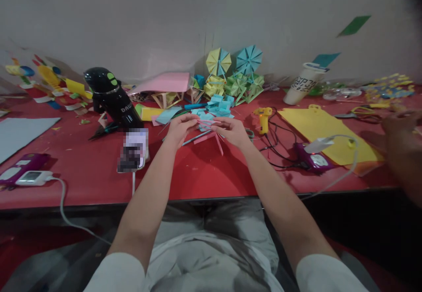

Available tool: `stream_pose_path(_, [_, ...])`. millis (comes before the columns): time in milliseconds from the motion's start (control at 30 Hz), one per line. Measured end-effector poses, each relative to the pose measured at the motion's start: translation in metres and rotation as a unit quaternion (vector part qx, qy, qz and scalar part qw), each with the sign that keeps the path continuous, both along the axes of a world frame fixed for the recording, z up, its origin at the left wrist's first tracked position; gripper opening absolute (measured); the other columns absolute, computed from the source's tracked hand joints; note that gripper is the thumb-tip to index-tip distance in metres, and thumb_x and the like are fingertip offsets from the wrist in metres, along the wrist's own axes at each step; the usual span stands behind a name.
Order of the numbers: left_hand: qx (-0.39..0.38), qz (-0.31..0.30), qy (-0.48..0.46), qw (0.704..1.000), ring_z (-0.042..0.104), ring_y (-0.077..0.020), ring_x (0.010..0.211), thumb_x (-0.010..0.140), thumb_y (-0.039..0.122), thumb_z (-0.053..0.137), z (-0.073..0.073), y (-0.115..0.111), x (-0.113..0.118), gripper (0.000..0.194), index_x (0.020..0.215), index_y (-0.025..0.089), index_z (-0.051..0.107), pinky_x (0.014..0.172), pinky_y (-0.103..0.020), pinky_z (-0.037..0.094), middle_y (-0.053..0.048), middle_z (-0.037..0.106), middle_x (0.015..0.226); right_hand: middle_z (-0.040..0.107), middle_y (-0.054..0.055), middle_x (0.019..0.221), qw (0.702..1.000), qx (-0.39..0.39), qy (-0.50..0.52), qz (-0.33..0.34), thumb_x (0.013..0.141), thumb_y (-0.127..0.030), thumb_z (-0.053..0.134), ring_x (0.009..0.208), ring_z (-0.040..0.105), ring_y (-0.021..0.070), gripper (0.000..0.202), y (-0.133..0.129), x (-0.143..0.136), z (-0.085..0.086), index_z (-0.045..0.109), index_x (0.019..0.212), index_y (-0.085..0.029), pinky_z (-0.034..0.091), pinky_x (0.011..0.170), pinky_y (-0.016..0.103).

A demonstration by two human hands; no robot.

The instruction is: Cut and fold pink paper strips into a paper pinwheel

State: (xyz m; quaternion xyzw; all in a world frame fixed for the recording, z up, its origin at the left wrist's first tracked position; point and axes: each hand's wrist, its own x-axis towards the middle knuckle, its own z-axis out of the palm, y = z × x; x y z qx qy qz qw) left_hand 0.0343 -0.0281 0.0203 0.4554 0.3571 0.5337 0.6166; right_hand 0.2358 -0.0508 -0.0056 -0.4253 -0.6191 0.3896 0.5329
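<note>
My left hand point(181, 129) and my right hand point(231, 131) are raised over the middle of the red table point(211, 178). Between their fingertips they pinch a thin folded pink paper piece point(207, 121), each hand at one end. Just below it, pink paper strips point(217, 142) spread out near my right hand's fingers. A light blue stick point(197, 138) lies slanted between the hands. Behind them is a pile of light blue paper pieces point(219, 106), partly hidden by my fingers.
Left are a black bottle point(115, 103) and a phone point(133, 151). Right are a yellow glue gun point(263, 120), its cable, a purple power socket point(316, 158), yellow paper point(329, 134) and a cup point(303, 83). Folded paper shapes point(227, 72) stand behind. Another person's hand point(404, 129) is far right.
</note>
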Motion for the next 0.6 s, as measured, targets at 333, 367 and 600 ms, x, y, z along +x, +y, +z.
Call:
stream_pose_path(333, [-0.052,0.002,-0.049,0.997,0.069,-0.0137,0.082,0.067,0.011,0.073,-0.0007,-0.0009,0.0049,0.016,0.082,0.015,0.07,0.089,-0.034,0.054,-0.004,0.072,0.087,0.075,0.007,0.097,0.998,0.004,0.042,-0.056,0.07,-0.05,0.078,0.09,0.071,0.0214,0.053,0.0004,-0.0046,-0.0021,0.068,0.113,-0.02,0.057,0.089,0.041])
stream_pose_path(367, [-0.057,0.004,-0.054,0.997,0.069,-0.0138,0.082,0.068,0.011,0.073,-0.0003,-0.0012,0.0051,0.015,0.082,0.015,0.071,0.09,-0.034,0.054,-0.004,0.072,0.087,0.075,0.007,0.095,0.997,0.004,0.051,-0.058,0.07,-0.05,0.078,0.089,0.072,0.0213,0.052,0.0006,-0.0051,-0.0022,0.068,0.112,-0.02,0.057,0.088,0.042])
stream_pose_path(600, [-0.07,0.01,-0.066,0.995,0.069,-0.0146,0.081,0.07,0.007,0.071,-0.0005,-0.0018,0.0073,0.013,0.081,0.015,0.071,0.09,-0.035,0.053,-0.004,0.073,0.086,0.074,0.003,0.084,0.994,-0.003,0.077,-0.079,0.071,-0.047,0.078,0.079,0.073,0.0206,0.043,-0.0016,-0.0074,0.0021,0.067,0.103,-0.021,0.059,0.081,0.041])
